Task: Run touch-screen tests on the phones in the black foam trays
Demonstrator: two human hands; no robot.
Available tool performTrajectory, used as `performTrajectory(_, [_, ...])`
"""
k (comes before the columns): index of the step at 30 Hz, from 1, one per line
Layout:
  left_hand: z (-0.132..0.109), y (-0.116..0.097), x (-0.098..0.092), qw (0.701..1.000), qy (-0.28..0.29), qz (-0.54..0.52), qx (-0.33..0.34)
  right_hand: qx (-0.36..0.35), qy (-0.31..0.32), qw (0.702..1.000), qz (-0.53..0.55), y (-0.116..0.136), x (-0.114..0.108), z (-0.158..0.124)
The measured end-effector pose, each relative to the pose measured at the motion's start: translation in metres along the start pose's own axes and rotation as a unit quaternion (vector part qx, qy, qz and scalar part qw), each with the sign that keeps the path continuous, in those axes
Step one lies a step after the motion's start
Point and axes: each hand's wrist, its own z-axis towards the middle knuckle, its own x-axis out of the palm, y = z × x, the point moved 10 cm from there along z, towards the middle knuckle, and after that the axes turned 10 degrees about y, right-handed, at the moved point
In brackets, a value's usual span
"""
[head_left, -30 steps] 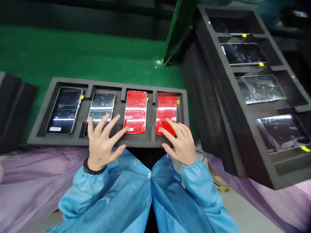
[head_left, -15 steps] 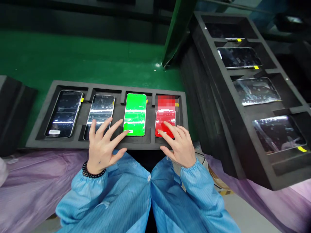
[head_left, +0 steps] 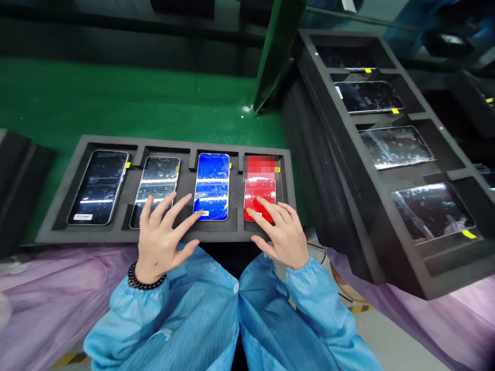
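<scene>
A black foam tray [head_left: 116, 234] lies in front of me with several phones in its slots. My left hand [head_left: 160, 239] is open with fingers spread; its fingertips reach the lower end of a dark-screened phone [head_left: 154, 188] and the phone with a blue screen [head_left: 212, 184]. My right hand [head_left: 280, 232] is open too, its fingers resting on the lower part of the phone with a red screen [head_left: 260, 188] at the tray's right end. Another dark phone [head_left: 97, 185] sits in the leftmost slot.
A second black foam tray [head_left: 340, 139] stands tilted at the right, holding several dark phones in film. Behind lies a green mat [head_left: 116, 103]. Purple film [head_left: 58, 288] covers the near edge. More black foam [head_left: 19, 180] sits at the far left.
The third phone's screen went from red to green to blue. Both hands stayed on the tray with only slight shifts as the view drifted.
</scene>
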Motion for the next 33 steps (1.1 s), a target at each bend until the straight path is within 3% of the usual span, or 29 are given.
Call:
performTrajectory(26, [-0.0006, 0.0040, -0.0040, 0.999, -0.020, -0.033, -0.027, 0.009, -0.021, 0.999, 0.035, -0.0037, -0.0005, -0.0022])
performTrajectory(33, [-0.0019, 0.0050, -0.0029, 0.999, -0.019, -0.034, -0.029, 0.007, 0.004, 1.000, 0.016, -0.0019, 0.0031, -0.0017])
